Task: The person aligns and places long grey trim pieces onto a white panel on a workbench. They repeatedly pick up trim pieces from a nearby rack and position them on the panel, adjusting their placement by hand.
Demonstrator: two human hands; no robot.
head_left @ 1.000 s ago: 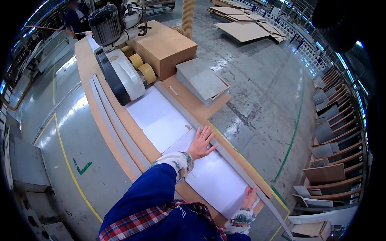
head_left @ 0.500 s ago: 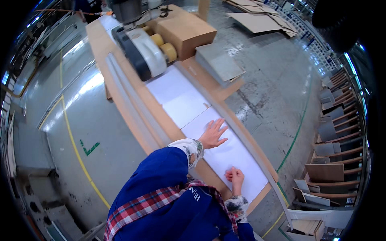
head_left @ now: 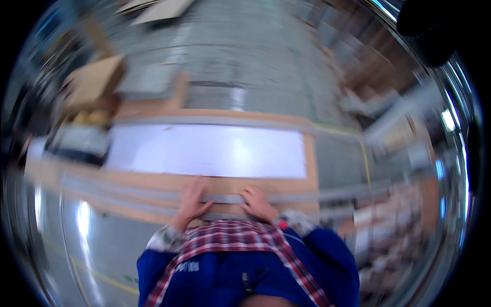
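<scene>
Both hands are in the head view, shifted back from the white flat boards (head_left: 230, 151), which lie at 12 o'clock on the tan wooden bench (head_left: 286, 186). Your left hand (head_left: 192, 199) is spread across a long grey flat strip (head_left: 138, 193), gripping nothing visible; your right hand (head_left: 259, 204), at 3 o'clock from it, bends loosely, its hold too blurred to tell. So neither hand now presses the boards' top face

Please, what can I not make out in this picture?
All head view:
Whether left grip and right grip touch the grey strips: motion blur.
Any seam in the white sheeting: motion blur.
Tabletop beneath the sheeting: covered by it.
Full shape of pale boards: cut off by upper edge.
</scene>
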